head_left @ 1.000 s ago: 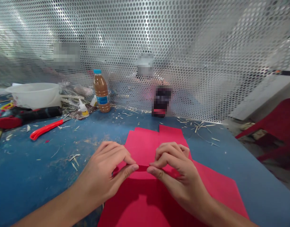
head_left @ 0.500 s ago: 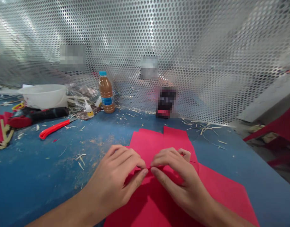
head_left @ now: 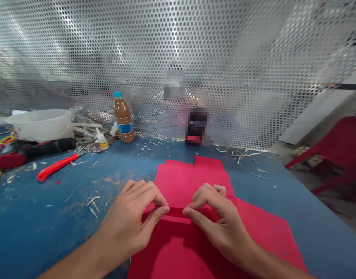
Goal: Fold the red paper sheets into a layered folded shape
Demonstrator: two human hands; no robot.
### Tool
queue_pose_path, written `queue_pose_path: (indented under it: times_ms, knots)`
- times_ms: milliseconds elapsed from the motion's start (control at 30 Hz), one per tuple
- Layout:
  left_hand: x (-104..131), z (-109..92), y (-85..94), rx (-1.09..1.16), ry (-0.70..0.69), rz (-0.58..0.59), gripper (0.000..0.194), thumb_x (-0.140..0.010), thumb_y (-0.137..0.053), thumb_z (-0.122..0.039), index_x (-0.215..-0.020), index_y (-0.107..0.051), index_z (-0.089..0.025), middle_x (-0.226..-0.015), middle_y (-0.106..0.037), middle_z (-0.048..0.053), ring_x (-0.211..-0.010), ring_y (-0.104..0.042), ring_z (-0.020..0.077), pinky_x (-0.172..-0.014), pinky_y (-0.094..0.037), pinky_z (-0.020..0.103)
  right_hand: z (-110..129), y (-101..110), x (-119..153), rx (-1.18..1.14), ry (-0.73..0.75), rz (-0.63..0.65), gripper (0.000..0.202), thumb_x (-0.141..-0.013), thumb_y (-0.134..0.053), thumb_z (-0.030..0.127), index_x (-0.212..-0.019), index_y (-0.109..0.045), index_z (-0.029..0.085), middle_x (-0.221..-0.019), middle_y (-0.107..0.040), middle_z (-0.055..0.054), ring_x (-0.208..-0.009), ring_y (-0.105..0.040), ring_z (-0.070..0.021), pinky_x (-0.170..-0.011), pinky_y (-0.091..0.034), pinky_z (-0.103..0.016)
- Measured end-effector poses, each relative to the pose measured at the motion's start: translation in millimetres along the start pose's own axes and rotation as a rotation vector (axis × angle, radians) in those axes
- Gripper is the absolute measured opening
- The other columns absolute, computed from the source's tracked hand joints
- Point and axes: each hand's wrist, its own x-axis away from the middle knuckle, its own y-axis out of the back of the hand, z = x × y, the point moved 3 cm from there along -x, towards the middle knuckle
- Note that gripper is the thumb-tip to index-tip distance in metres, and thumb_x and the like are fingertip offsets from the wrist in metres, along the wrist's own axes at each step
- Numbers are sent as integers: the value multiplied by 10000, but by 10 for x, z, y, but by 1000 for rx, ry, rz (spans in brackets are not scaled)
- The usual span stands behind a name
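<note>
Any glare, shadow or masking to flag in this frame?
Head view: bright glare streaks on the perforated metal panel; head view: dark shadow over the near part of the red paper; head view: pixelation hides details of the dark object by the panel.

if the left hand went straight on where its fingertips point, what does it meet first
Probably the right hand, which faces the left hand across a small gap. Both seem to pinch the red paper; exact depth is hard to judge from this one view.

red sheets (head_left: 175, 180): matt paper | screen (head_left: 224, 58): shiny perforated metal | bottle (head_left: 122, 114): glossy plastic
</note>
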Motion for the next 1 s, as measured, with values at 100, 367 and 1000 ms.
queue_pose_path:
  times_ms: [100, 367, 1000]
  knots:
    - [13, -4, 2, -21, 11, 17, 170, -1026, -574, -149, -874, -551, -221, -811, -608, -52, -772, -523, 172, -762, -286, 342, -15, 9, 11, -4, 1, -2, 257, -990, -698, 235, -773, -560, 237, -757, -654, 85, -724, -592, -155, -841, -261, -382]
    - [-5, 68, 48, 213, 314, -4, 274, -1058, -534, -378, -834, -612, -240, -799, -626, -35, -780, -573, 178, -752, -398, 324, -117, -5, 34, -182, -229, 105, 138, -994, -655, 423, -1010, -639, 286, -943, -689, 16, -903, -626, -213, -923, -394, -400]
    - [174, -2, -291, 250, 193, 67, 395, -1013, -612, -311, -1399, -542, -358, -1267, -749, 18, -1055, -748, 225, -899, -607, 337, -140, -44, 15, -216, -334, 88, 666, -829, -683, 781, -610, -362, 240, -645, -414, 30, -723, -397, -195, -674, -360, -332]
